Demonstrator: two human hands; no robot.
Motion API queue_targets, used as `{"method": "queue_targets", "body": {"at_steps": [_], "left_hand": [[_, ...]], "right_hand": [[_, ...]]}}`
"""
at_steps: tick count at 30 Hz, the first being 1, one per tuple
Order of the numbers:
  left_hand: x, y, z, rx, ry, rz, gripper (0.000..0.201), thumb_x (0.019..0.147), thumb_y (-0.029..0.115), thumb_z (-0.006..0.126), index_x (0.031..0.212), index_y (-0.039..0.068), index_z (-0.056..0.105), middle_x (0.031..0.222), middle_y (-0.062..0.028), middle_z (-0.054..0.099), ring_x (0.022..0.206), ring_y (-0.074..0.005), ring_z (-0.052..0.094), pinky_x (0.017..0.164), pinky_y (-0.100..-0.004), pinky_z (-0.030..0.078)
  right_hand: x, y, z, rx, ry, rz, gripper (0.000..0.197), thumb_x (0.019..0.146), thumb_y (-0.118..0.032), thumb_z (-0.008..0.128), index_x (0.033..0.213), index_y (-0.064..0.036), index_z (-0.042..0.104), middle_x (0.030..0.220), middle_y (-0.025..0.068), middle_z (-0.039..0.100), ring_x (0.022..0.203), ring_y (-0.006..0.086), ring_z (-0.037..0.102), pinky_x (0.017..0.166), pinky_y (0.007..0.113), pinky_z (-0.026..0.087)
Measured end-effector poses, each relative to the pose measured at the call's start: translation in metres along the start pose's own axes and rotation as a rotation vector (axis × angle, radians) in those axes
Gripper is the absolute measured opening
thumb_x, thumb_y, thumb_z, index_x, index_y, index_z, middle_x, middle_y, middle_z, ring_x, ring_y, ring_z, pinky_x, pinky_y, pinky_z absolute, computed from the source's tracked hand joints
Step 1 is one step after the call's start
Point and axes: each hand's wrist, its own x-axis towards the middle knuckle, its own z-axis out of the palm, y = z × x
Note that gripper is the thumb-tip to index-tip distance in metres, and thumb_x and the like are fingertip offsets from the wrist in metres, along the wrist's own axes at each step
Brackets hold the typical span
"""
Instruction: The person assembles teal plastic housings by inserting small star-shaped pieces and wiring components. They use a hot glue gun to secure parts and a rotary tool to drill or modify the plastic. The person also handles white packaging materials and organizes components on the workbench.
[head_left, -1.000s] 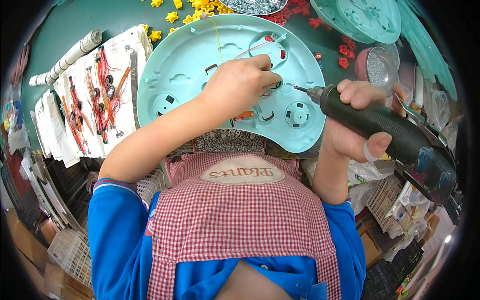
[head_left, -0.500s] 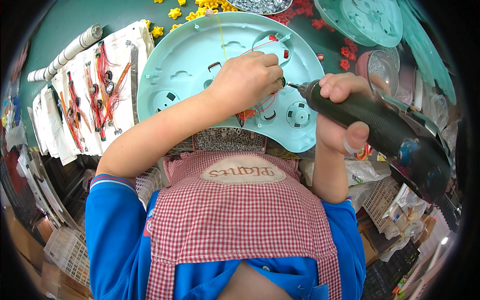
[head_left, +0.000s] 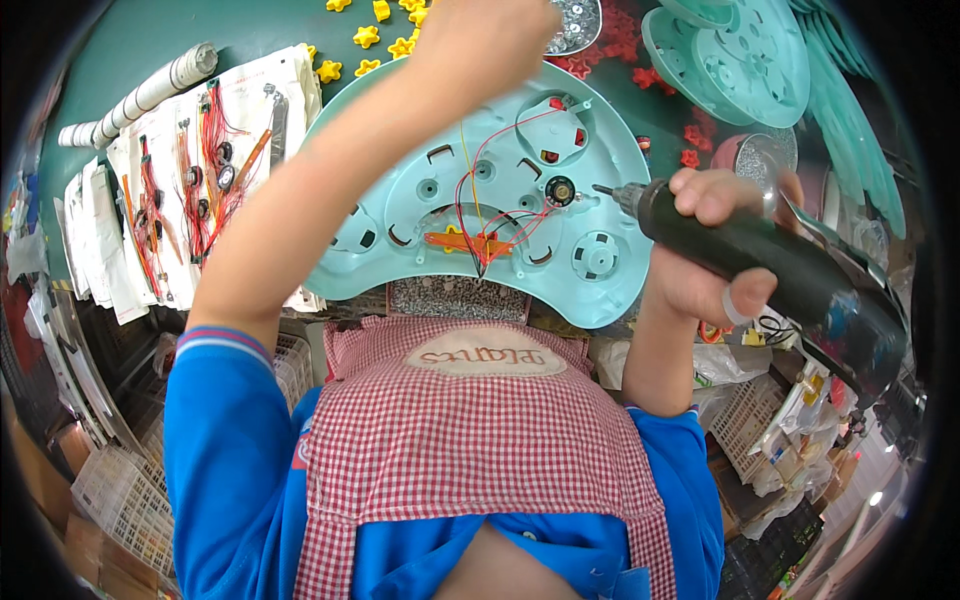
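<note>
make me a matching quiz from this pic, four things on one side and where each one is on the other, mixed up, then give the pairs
Things:
1. electric screwdriver
2. yellow star pieces
3. red wire bundles
4. turquoise panel

Places:
A. on white sheets at the left of the table
B. gripped in the right hand, bit pointing at the panel
C. flat on the table in front of the person, wires on its face
D. on the green table beyond the panel's far left edge

Pairs: 1-B, 2-D, 3-A, 4-C
</note>
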Motion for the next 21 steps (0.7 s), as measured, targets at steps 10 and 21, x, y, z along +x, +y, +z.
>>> {"method": "queue_targets", "body": {"at_steps": [10,21], "left_hand": [[0.049,-0.04,0.037,0.18,-0.149,-0.02,0.009,0.071,0.008,0.061,0.069,0.003,0.068,0.078,-0.0178,0.067,0.078,-0.0317,0.065,0.072,-0.0405,0.052],[-0.059,0.036,-0.018,-0.675,-0.219,-0.19,0.014,0.072,0.013,0.069,0.086,0.015,0.073,0.076,-0.0016,0.064,0.081,-0.0237,0.062,0.07,-0.0361,0.051]], "right_hand": [[-0.002,0.0,0.0,0.033,-0.022,-0.011,0.074,0.082,-0.055,0.055,0.133,-0.0041,0.037,0.081,0.0108,0.056,0.072,0.0225,0.054,0.069,0.039,0.044],[-0.008,-0.008,0.01,0.06,-0.032,0.024,0.077,0.082,-0.057,0.057,0.134,-0.0039,0.036,0.082,0.0101,0.055,0.073,0.0215,0.052,0.07,0.038,0.042]]}}
